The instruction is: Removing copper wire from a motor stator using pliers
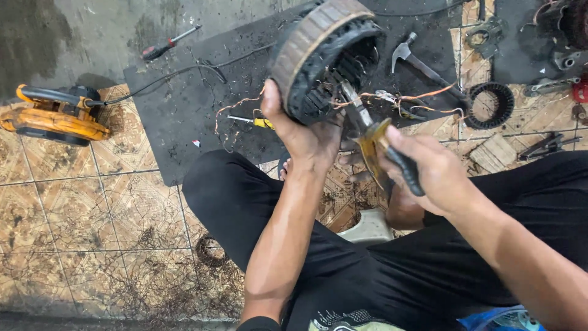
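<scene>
Head view shows the black mat on the tiled floor, and over it, at twelve o'clock, the round stator core. It looks heavy and rigid, best gripped by its rusty outer rim. The left hand cups that rim from below, fingers wrapped. The right hand clamps pliers, their tips among thin, easily bent copper wires.

A floor-level repair workshop: hammer, screwdriver, orange power tool and wire scraps litter the tiled floor.
</scene>
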